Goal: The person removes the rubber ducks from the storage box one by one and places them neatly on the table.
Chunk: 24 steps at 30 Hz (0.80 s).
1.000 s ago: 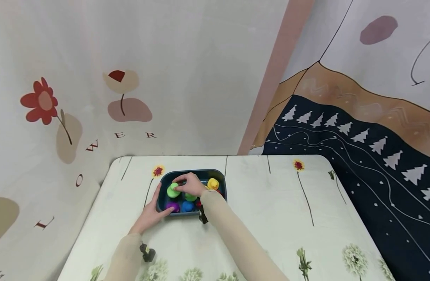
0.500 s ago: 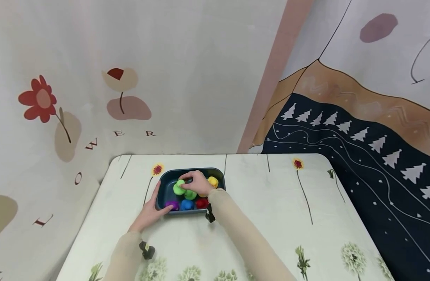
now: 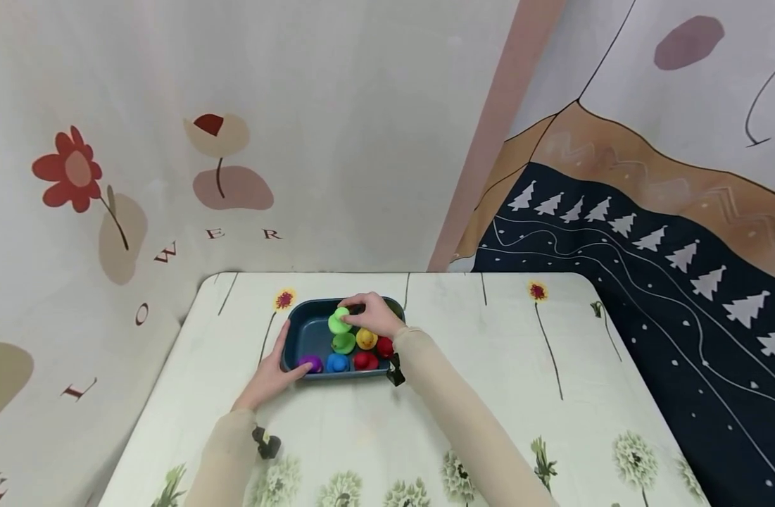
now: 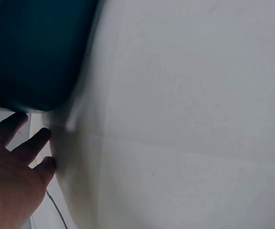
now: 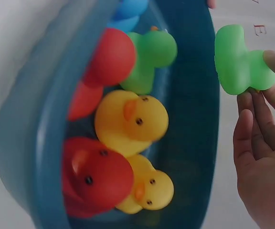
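A dark teal plastic bin (image 3: 311,329) on the table holds several rubber ducks. My right hand (image 3: 376,317) pinches a light green rubber duck (image 3: 339,321) by its head, between thumb and fingers. In the right wrist view that duck (image 5: 231,62) shows beside the bin's far rim. My left hand (image 3: 269,380) spans the bin's front left corner, fingers straight along the left end and thumb at the front rim beside a purple duck (image 3: 309,363). In the left wrist view its fingers (image 4: 32,145) lie spread outside the bin wall.
Inside the bin are a blue duck (image 3: 338,362), red ducks (image 3: 364,360), another green duck (image 3: 343,343) and yellow ducks (image 3: 366,339). A flower-print cloth covers the table (image 3: 488,366). Printed fabric (image 3: 362,141) hangs behind its back edge.
My right hand has moved right and toward the back of the bin with the light green duck, uncovering the bin's left part and the red ducks. The left hand keeps its place.
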Available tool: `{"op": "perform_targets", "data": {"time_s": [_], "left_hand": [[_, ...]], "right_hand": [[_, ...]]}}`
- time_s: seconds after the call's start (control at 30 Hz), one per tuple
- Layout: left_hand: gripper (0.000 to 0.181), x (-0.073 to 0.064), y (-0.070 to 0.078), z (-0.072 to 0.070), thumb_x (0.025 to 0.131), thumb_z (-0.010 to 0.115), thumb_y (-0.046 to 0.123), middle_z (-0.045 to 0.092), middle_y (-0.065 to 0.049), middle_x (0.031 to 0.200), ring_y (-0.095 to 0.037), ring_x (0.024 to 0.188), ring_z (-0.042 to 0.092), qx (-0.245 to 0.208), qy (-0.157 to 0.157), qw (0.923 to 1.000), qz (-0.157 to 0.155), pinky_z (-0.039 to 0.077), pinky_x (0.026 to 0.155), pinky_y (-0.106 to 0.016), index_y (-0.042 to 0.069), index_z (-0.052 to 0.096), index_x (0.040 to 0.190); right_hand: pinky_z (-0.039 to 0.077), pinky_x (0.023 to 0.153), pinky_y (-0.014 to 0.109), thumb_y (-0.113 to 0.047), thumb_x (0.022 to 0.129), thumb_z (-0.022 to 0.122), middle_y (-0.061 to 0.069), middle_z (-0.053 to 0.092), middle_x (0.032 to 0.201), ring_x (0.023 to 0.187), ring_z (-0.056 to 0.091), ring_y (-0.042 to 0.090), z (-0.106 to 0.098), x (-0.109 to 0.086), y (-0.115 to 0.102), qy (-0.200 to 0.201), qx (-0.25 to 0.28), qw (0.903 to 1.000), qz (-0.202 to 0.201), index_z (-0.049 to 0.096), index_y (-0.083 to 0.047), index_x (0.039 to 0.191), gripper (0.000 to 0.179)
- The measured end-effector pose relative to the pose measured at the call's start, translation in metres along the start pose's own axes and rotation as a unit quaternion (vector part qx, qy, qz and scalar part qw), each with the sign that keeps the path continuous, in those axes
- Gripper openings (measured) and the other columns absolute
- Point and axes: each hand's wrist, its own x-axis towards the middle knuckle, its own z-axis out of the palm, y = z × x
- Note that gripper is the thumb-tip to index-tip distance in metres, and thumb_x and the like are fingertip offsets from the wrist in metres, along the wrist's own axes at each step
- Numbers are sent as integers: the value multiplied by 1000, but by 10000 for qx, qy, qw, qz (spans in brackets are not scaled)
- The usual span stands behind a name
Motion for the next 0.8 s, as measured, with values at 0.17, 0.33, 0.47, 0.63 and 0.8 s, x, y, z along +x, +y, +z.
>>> {"op": "perform_targets", "data": {"time_s": [0.17, 0.33, 0.47, 0.63, 0.8], "left_hand": [[103, -1, 1, -1, 88, 69, 44, 9, -23, 158, -52, 135, 23, 15, -2, 10000, -28, 23, 103, -67, 31, -7, 155], [104, -2, 1, -2, 87, 70, 44, 10, -25, 157, -53, 134, 24, 58, 14, 10000, -24, 24, 103, -67, 31, -7, 155], [103, -3, 1, -2, 87, 70, 43, 10, -25, 157, -53, 134, 24, 71, 20, 10000, 8, 24, 103, -67, 31, -7, 156], [103, -2, 0, -1, 88, 69, 44, 8, -23, 158, -52, 135, 22, 62, 10, 10000, 15, 23, 103, -68, 32, -7, 155], [103, -1, 0, -1, 88, 69, 46, 9, -24, 158, -53, 135, 23, 88, -9, 10000, -15, 24, 102, -68, 32, -8, 155]], "right_hand": [[50, 80, 22, -11, 89, 71, 5, 66, 111, 93, 58, 14, -11, -5, -2, 105, -86, 9999, -28, 69, -3, 116, 28], [51, 80, 24, -8, 89, 70, 9, 66, 113, 94, 59, 19, -22, -13, -1, 143, -7, 9998, -123, 68, 0, 117, 30], [52, 80, 27, -6, 90, 69, 13, 65, 114, 95, 59, 22, -37, -25, -4, 200, 56, 9997, -109, 66, 4, 119, 31], [51, 84, 32, -7, 91, 67, 11, 65, 115, 100, 59, 22, -56, -33, 4, 496, 47, 9987, -64, 67, 1, 118, 28], [49, 85, 32, -11, 91, 69, 5, 65, 116, 103, 58, 19, -74, -37, 27, 841, 28, 9964, 137, 68, -4, 119, 29]]}}
